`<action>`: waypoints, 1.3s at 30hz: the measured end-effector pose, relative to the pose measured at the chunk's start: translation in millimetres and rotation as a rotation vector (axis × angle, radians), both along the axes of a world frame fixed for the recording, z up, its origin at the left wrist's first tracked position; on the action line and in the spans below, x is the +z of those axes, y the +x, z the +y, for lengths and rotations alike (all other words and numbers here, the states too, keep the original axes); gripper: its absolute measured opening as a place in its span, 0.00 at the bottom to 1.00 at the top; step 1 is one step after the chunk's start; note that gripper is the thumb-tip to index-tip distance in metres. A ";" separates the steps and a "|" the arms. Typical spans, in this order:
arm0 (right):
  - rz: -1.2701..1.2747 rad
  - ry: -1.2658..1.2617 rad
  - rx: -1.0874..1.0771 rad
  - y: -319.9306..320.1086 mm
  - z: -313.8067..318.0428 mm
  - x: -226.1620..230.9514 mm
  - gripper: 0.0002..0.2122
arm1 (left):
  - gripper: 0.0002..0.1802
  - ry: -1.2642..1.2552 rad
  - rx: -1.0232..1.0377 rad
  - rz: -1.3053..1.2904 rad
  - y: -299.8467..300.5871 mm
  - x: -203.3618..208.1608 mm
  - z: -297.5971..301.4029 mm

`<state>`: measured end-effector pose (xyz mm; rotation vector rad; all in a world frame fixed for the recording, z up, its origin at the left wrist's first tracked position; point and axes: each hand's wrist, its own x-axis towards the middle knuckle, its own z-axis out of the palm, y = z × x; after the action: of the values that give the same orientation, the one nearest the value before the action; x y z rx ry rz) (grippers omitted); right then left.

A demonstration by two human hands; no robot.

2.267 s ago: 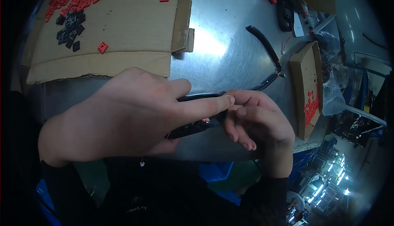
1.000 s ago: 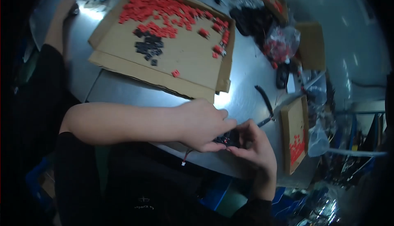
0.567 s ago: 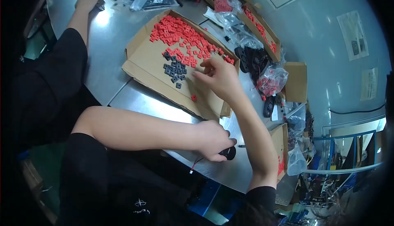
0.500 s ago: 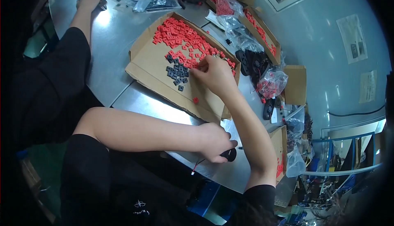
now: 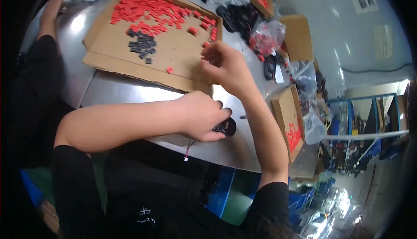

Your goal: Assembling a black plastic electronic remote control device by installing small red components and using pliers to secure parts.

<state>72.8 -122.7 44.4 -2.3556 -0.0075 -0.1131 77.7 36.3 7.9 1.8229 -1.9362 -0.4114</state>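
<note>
My left hand [image 5: 197,116] is closed around a black rounded part [image 5: 229,127] over the metal table; a thin cable with a white connector [image 5: 186,158] hangs below it. My right hand [image 5: 228,69] hovers at the near right corner of a shallow cardboard tray [image 5: 173,81]. Its fingers are curled toward the thumb, and whatever lies between them is hidden and blurred. Inside the tray are many small red square pieces [image 5: 145,6] and a cluster of black ones [image 5: 142,43]. One red piece [image 5: 170,70] lies apart near the front side.
Another person's arm [image 5: 51,15] reaches in at the far left. Beyond the tray lie black parts [image 5: 236,19] and a plastic bag of red pieces [image 5: 267,37]. A second cardboard tray [image 5: 284,106] with red pieces stands at right. The metal table's front edge [image 5: 204,160] runs below my hands.
My view has shifted, so the tray sits further up and left. My right hand has drawn back from the black pieces to the tray's near right corner. My left hand keeps its hold.
</note>
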 end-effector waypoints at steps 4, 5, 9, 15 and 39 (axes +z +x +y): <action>-0.009 0.152 -0.057 -100.4 -28.3 7.7 0.07 | 0.29 -0.067 0.010 0.033 -2.9 -7.5 0.5; -0.052 0.078 -0.008 -118.9 -27.9 5.8 0.07 | 0.29 -0.060 0.014 0.038 -3.0 -5.5 0.7; -0.034 0.063 0.006 -158.4 -16.9 6.1 0.08 | 0.28 -0.013 0.008 0.013 -6.7 -4.4 0.0; 0.028 0.040 -0.032 -169.2 -14.6 9.2 0.08 | 0.27 -0.023 0.024 0.041 -7.4 -1.9 2.3; 0.600 0.230 -0.109 -178.4 -14.1 33.8 0.14 | 0.24 -0.014 -0.025 0.084 -5.6 0.5 3.1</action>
<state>-105.6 -136.8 78.3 -2.0752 0.4029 0.5147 72.1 39.3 8.4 1.7461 -1.9018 -0.4736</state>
